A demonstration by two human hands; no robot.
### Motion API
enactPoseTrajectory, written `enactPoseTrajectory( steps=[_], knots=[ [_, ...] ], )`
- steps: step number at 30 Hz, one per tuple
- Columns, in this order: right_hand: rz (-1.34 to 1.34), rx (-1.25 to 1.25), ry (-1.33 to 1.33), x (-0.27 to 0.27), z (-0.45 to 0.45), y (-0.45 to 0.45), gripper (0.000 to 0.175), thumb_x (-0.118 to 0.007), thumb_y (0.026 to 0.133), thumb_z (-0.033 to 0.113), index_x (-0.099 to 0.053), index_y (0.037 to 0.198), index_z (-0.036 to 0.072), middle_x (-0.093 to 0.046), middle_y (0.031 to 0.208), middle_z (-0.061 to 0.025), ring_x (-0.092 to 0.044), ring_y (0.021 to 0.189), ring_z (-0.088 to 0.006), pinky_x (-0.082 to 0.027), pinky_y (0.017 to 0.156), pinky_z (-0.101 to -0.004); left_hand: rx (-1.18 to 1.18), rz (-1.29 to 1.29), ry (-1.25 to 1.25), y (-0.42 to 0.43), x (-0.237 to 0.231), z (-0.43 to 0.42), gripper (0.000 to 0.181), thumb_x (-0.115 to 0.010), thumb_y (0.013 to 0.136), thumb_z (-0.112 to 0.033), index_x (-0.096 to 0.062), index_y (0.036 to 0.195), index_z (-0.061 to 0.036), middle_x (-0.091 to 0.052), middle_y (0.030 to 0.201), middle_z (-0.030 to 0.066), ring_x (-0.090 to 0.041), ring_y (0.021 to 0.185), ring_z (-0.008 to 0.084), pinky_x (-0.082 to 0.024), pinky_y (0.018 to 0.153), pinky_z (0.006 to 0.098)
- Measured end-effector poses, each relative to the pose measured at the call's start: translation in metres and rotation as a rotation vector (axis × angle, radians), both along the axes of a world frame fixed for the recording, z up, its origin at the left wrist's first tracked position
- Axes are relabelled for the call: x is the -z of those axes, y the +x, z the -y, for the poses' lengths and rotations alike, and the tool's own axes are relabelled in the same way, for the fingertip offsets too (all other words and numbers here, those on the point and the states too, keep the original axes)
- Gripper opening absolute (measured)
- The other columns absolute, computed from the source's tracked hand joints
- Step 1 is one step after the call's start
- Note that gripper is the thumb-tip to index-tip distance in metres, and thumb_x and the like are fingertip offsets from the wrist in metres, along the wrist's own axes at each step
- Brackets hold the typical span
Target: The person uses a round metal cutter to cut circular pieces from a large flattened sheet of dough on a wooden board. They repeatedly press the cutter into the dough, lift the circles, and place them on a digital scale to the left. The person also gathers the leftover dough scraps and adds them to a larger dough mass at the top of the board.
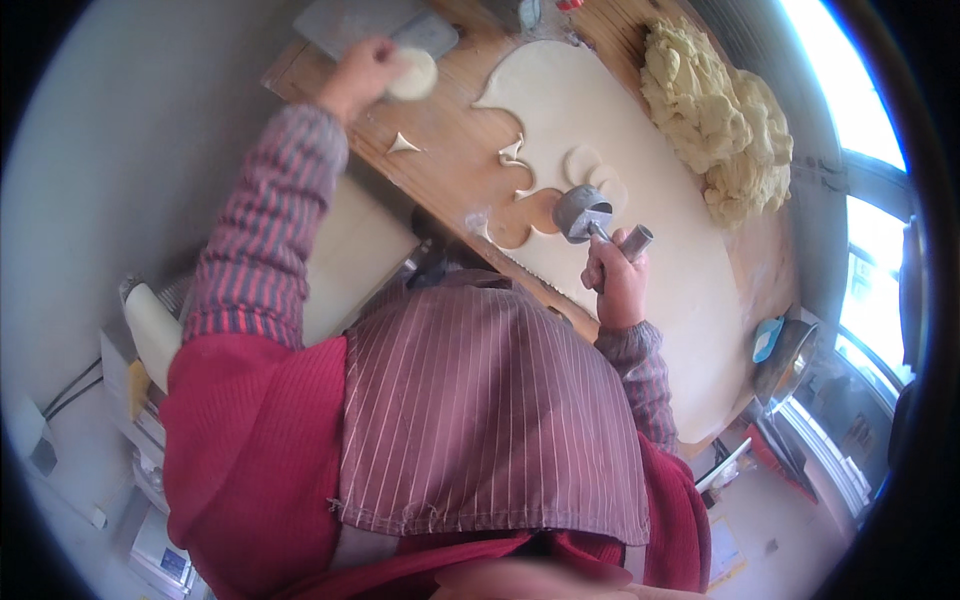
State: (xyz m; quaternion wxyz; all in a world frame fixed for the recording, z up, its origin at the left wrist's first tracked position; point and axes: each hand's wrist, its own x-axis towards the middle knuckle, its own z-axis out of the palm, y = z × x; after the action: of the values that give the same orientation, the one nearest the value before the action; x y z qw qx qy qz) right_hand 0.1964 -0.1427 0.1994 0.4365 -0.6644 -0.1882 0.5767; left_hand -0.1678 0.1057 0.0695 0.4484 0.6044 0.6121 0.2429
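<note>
My left hand (pixel 361 81), reaching over the far left of the wooden worktable (pixel 442 157), grips a thin round of dough (pixel 414 73) by its edge. In my right hand (pixel 621 281) is the handle of a round metal dough cutter (pixel 581 208). The cutter is tilted over the large rolled dough sheet (pixel 675 285); whether its rim touches the dough I cannot tell. Several overlapping dough rounds (pixel 582 163) lie on the sheet just beyond it. Curved cut-outs run along the sheet's left edge. A small pointed dough scrap (pixel 403 142) lies on the bare wood.
Lumpy yellowish dough (pixel 709 120) is heaped along the table's far right side. A translucent plastic tray or lid (pixel 330 26) lies near my left hand. A metal basin (pixel 796 360) and a teal object (pixel 766 339) stand at the right end. Below the table's left edge is a pale board (pixel 360 247).
</note>
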Motion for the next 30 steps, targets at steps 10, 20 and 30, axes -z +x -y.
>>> enactPoseTrajectory(
  steps=[10, 20, 30],
  knots=[
    [-0.038, -0.054, 0.036, -0.002, -0.004, 0.004, 0.026, -0.063, 0.09, 0.003, -0.041, 0.082, 0.014, -0.046, 0.065, -0.0002, -0.042, 0.047, -0.0106, -0.034, 0.044, -0.0285, 0.006, -0.133, 0.515, 0.089, 0.02, 0.144, 0.027, -0.058, 0.099, -0.012, -0.064, 0.123, -0.0015, -0.062, 0.133, 0.017, -0.06, 0.12, 0.0387, -0.049, 0.104, 0.0462],
    [-0.111, 0.011, 0.004, 0.01, 0.002, 0.038, 0.027, -0.064, 0.09, 0.001, -0.04, 0.086, 0.014, -0.047, 0.065, -0.0009, -0.042, 0.048, -0.0109, -0.034, 0.045, -0.0284, 0.263, -0.675, 0.548, 0.138, 0.057, 0.137, 0.076, -0.057, 0.096, -0.043, -0.029, 0.161, -0.0143, -0.023, 0.168, 0.0111, -0.019, 0.156, 0.0306, -0.013, 0.123, 0.0604],
    [-0.147, -0.037, -0.029, 0.036, -0.012, 0.072, 0.028, -0.065, 0.089, 0.003, -0.039, 0.085, 0.014, -0.045, 0.064, 0.0001, -0.04, 0.048, -0.0103, -0.033, 0.044, -0.0288, 0.338, -0.78, 0.499, 0.145, 0.04, 0.133, 0.082, -0.06, 0.093, -0.05, -0.03, 0.161, -0.0161, -0.02, 0.168, 0.0168, -0.017, 0.155, 0.0374, -0.012, 0.122, 0.0638]
  ],
)
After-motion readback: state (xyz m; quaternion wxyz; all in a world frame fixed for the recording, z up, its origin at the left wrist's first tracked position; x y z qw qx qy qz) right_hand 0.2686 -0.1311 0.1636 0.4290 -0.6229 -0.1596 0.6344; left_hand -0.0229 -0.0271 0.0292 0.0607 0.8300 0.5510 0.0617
